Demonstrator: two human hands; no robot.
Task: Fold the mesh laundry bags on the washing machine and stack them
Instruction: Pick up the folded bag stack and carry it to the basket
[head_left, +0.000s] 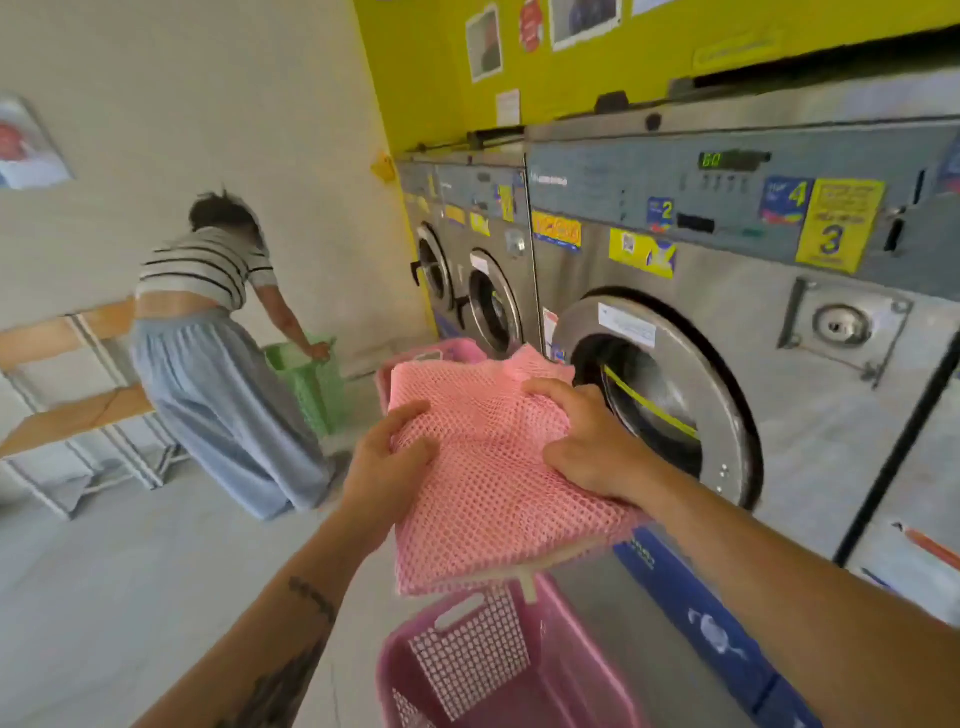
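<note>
A pink mesh laundry bag (488, 483) is held up in the air in front of me, above a pink basket. My left hand (387, 462) grips its left edge, thumb on top. My right hand (582, 436) holds the right side, fingers curled into the mesh near the upper right corner. The bag's far edge is bunched and its near edge hangs down with a pale drawstring tab. A large steel front-loading washing machine (753, 322) stands right behind the bag, its round door shut.
A pink laundry basket (566, 670) stands below my arms. Two more washers (467, 249) line the yellow wall. A person in a striped top bends over a green basket (311, 384) at the left. Wooden shelving (78, 374) stands against the left wall.
</note>
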